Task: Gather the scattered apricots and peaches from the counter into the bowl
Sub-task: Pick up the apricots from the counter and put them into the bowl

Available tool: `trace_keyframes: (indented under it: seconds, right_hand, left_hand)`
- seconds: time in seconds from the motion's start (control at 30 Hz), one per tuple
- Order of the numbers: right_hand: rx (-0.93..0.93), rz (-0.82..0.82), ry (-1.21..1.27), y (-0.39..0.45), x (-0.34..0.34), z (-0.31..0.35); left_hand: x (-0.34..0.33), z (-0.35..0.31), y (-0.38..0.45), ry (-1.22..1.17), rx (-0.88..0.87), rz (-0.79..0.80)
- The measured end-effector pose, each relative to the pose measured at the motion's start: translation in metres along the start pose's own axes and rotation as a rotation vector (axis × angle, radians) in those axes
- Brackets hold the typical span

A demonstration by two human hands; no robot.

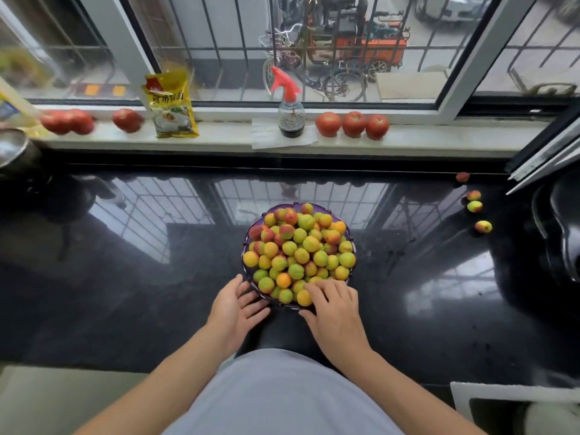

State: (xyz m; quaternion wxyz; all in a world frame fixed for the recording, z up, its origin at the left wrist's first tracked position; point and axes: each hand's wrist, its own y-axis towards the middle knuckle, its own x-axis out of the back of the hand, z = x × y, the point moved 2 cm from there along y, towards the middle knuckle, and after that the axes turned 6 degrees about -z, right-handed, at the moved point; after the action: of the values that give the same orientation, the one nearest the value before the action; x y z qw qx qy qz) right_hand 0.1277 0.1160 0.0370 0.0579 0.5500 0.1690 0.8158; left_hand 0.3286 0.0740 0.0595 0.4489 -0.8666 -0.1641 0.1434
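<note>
A purple bowl (246, 271) heaped with yellow, green and red apricots and peaches (299, 246) stands mid-counter. My left hand (235, 304) lies flat against the bowl's near-left rim, fingers straight. My right hand (334, 304) rests on the fruit at the near rim, fingers loosely bent over a yellow apricot (303, 298); a grip is not evident. Loose fruit lies far right on the black counter (125, 293): a red one (462, 176), two close together (474, 200), and one more (483, 227).
Tomatoes (353, 124), a red-topped spray bottle (291, 116) and a yellow packet (171, 105) line the windowsill. A metal pot (12, 152) sits at the far left; a black wok or basin (558, 233) is at the right edge.
</note>
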Motion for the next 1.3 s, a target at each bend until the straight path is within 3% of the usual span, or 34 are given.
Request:
trace_keyframes:
  seconds: [0.1,0.2,0.43,1.0,1.17,1.3]
  right_hand:
    - [-0.127,-0.047,0.054,-0.008,0.007,-0.014]
    - [-0.372,-0.044,0.096,-0.022,0.014,-0.044]
    - [-0.787,0.120,0.128,-0.045,0.024,-0.131]
    - [-1.051,0.128,-0.161,0.092,0.063,-0.350]
    - [-1.090,0.270,-0.230,0.094,0.059,-0.384]
    - [-1.050,0.216,-0.152,0.094,0.057,-0.365]
  left_hand:
    - [-0.003,0.004,0.001,0.031,-0.007,0.004]
    - [-0.010,0.011,0.001,0.064,0.019,0.034]
    - [-0.032,0.016,0.009,0.010,0.091,0.121]
    - [-0.076,0.012,0.024,0.012,0.056,0.125]
    - [-0.078,0.011,0.028,0.050,0.049,0.100]
    - [-0.077,0.013,0.030,0.047,0.036,0.096]
